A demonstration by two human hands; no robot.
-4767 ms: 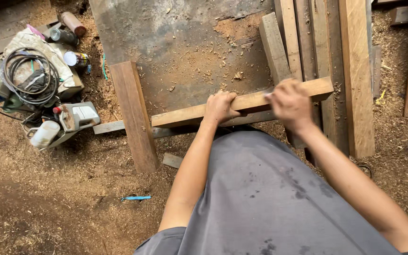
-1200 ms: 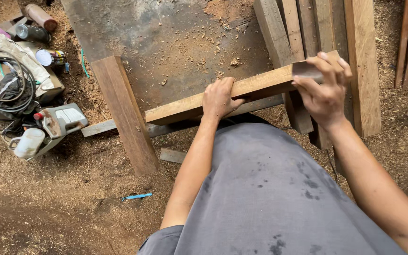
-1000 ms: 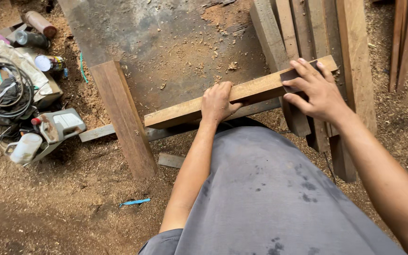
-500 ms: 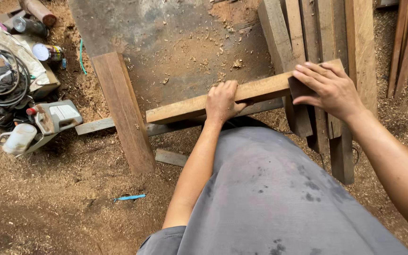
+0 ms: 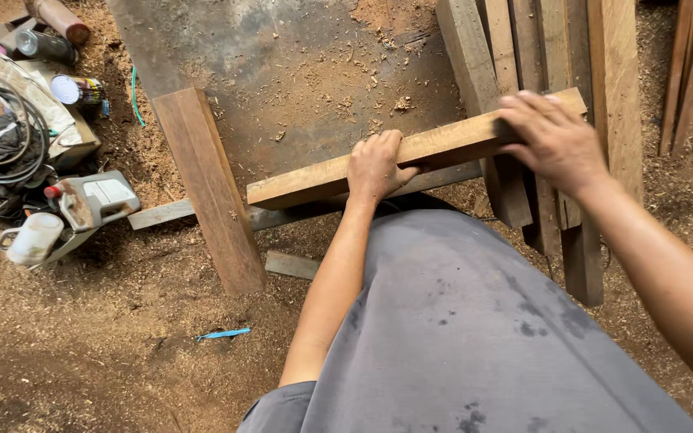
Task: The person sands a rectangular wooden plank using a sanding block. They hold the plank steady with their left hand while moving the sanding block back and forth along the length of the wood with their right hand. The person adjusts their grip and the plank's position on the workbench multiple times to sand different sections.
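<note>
Together, two hands, left hand and right hand, clench fingers around one wooden plank

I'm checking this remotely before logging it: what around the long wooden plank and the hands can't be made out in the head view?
- Long light-brown wooden plank: its right end sits under the right hand; its underside is unseen.
- Left hand: fingertips curl over the plank's far edge, out of sight.
- Ground below the plank: covered by the grey shirt.
- Stacked wooden boards: cut off by the top edge.
- Grey power tool: too small to identify.
</note>
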